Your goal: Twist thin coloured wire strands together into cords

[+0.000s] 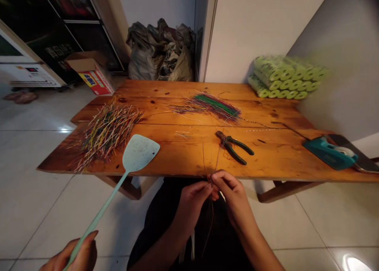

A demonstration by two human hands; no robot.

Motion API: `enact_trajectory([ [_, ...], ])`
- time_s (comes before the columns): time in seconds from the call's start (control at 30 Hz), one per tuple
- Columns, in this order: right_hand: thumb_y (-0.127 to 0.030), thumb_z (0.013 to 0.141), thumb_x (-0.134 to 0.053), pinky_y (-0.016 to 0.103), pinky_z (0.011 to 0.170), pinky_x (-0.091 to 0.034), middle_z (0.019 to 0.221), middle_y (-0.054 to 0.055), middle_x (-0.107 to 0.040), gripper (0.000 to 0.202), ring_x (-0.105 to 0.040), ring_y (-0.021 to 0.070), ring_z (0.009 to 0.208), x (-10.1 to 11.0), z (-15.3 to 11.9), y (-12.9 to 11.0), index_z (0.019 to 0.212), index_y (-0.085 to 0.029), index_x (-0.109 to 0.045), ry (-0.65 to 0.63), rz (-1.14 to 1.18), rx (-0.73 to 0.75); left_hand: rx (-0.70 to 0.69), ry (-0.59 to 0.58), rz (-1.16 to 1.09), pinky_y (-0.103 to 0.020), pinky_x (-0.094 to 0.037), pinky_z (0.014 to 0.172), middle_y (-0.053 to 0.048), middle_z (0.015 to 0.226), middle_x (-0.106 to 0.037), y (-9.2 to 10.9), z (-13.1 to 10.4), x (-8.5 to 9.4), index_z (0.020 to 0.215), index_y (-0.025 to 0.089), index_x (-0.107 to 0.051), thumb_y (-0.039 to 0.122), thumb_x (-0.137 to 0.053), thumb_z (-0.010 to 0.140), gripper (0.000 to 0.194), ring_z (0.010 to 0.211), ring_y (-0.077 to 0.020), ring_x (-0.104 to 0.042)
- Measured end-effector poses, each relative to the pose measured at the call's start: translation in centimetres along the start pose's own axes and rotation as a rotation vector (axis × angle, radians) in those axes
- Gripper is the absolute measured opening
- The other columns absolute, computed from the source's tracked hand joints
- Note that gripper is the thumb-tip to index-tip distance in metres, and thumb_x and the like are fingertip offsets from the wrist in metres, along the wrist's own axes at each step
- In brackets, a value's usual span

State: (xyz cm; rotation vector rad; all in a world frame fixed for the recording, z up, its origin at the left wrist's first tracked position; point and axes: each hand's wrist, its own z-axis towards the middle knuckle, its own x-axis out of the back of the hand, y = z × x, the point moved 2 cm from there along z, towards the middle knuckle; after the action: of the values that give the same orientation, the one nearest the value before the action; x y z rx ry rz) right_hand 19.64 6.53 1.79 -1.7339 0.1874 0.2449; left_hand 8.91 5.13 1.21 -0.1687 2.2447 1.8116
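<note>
Just off the table's near edge, my left hand (198, 194) pinches thin wires (212, 215) between thumb and finger. My right hand (229, 186) meets it there, its fingertips closed on the same wires. Some strands stick up over the wood and one hangs down towards my lap. Beyond my right hand lie cutting pliers (235, 146) with dark green handles. Near the back of the table is a bundle of coloured wires (217, 106), green and purple. A loose heap of multicoloured wires (109, 133) covers the left end.
Another person's hand (74, 255) at lower left holds a pale green fly swatter (140, 152) over the wooden table (171, 164). A teal tape dispenser (330, 152) sits at right. Green-wrapped rolls (284, 77), grey bags (161, 54) and a cardboard box (91, 73) stand behind.
</note>
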Motion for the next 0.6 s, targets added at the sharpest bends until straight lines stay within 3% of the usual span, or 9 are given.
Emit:
enact_trajectory([
  [0.6, -0.036, 0.076, -0.064, 0.019, 0.047, -0.034, 0.048, -0.007, -0.047, 0.023, -0.043, 0.0066, 0.044, 0.37, 0.28, -0.02, 0.063, -0.018, -0.056, -0.005, 0.003, -0.034, -0.030, 0.009, 0.030, -0.023, -0.041, 0.065, 0.000, 0.060, -0.062, -0.09, 0.35, -0.55, 0.057, 0.017, -0.064, 0.032, -0.054, 0.080, 0.029, 0.063, -0.0142, -0.057],
])
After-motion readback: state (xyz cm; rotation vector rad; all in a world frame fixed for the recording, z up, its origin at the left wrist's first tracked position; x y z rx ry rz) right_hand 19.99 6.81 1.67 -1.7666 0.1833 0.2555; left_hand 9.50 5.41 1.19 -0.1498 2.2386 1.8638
